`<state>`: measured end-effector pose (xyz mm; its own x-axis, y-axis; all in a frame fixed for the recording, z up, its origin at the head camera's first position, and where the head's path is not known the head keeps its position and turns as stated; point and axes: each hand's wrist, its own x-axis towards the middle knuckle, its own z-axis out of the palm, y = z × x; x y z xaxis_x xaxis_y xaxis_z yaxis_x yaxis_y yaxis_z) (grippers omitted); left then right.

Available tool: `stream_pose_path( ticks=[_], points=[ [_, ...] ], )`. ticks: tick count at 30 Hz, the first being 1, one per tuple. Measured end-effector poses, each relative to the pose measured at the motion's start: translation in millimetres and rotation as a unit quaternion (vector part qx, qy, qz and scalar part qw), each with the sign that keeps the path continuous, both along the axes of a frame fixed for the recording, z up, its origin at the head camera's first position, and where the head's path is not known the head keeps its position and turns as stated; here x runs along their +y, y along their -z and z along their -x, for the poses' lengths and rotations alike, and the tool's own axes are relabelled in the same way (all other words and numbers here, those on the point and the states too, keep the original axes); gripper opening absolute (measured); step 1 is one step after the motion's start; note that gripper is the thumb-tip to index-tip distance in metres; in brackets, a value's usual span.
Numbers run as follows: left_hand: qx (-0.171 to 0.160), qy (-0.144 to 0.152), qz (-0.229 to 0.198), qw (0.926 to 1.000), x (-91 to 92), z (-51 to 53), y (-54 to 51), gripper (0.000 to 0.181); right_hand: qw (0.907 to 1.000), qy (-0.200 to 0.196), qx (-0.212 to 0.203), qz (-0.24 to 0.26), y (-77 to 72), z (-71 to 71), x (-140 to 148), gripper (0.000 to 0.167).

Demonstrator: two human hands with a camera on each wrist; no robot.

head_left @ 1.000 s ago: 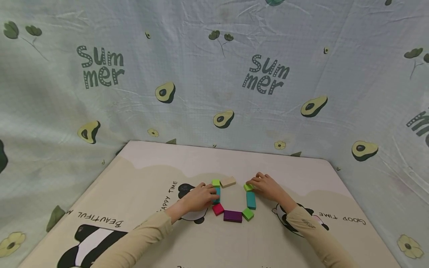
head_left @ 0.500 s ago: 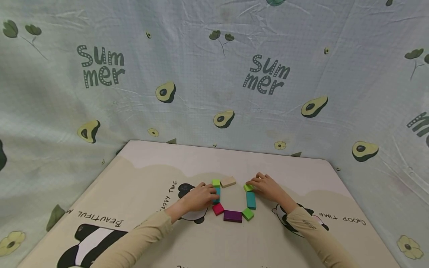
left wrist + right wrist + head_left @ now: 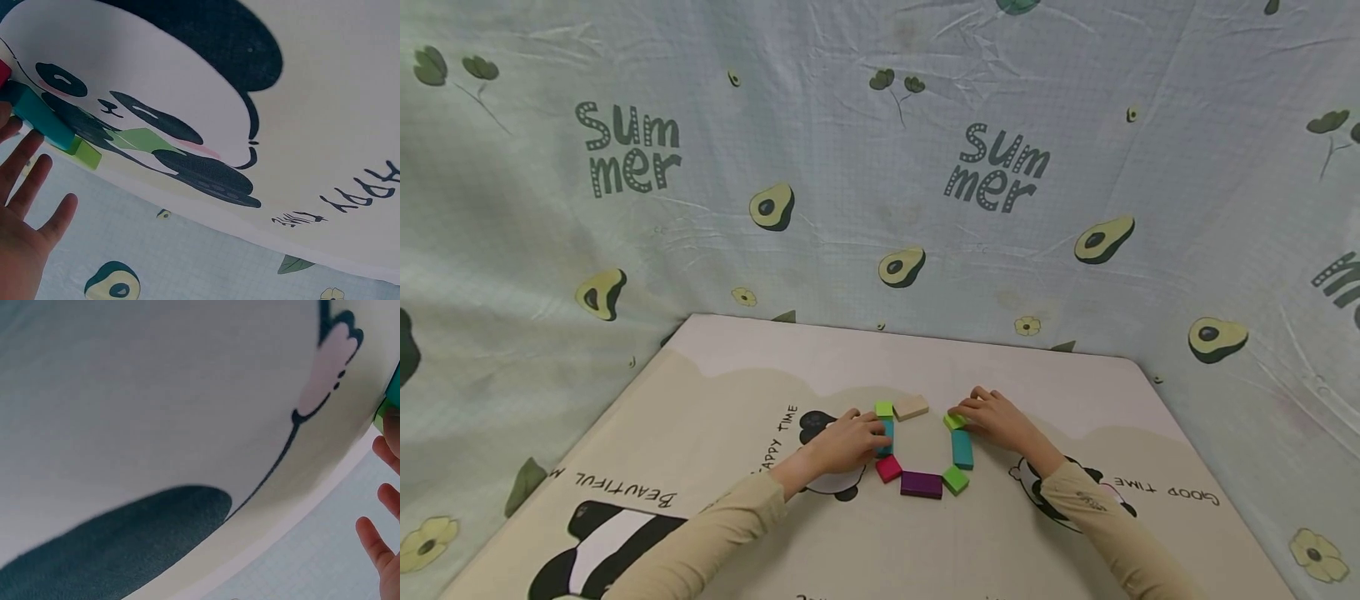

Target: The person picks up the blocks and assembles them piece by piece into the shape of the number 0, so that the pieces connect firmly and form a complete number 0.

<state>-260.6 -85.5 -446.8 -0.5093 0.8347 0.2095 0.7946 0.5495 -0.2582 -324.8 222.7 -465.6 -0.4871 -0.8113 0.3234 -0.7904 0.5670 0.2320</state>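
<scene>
Small coloured blocks form a ring on the printed table. My left hand (image 3: 847, 442) rests its fingers on the left teal block (image 3: 887, 430); the left wrist view shows the other fingers (image 3: 32, 184) spread and fairly straight. Opposite, my right hand (image 3: 1000, 418) pinches a green block (image 3: 953, 421) at the far end of the right teal block (image 3: 962, 450). The right wrist view catches only part of that green block (image 3: 379, 417) and a few fingers. A beige block (image 3: 912, 407) lies tilted beside the far-left green block (image 3: 883, 409), with a gap to its right.
Along the ring's near side lie a red block (image 3: 889, 469), a purple block (image 3: 921, 485) and another green block (image 3: 956, 480). The table (image 3: 880, 542) bears panda prints and lettering. A patterned cloth (image 3: 835, 333) hangs behind its far edge.
The green block under my right hand has shifted very slightly left, and the fingertips with it. My left hand and the other blocks stay put.
</scene>
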Motion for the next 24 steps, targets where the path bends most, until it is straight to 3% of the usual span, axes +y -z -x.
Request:
stream_pose_path(
  ticks=[12, 18, 24],
  points=[
    [0.013, 0.001, -0.001, 0.9999, 0.3, 0.4, 1.5, 0.014, 0.9997, -0.013, 0.018, 0.0, 0.8, 1.9, 0.5, 0.033],
    [0.011, -0.001, 0.001, 0.9999, 0.0, 0.7, 0.9, 0.015, 0.999, 0.011, 0.042, -0.007, -4.1, -1.3, 4.2, 0.035],
    [0.009, -0.002, -0.001, 1.0, -0.8, 0.2, -0.6, 0.014, 0.9996, 0.024, 0.014, 0.002, -11.1, -14.9, 1.7, 0.03]
  ],
)
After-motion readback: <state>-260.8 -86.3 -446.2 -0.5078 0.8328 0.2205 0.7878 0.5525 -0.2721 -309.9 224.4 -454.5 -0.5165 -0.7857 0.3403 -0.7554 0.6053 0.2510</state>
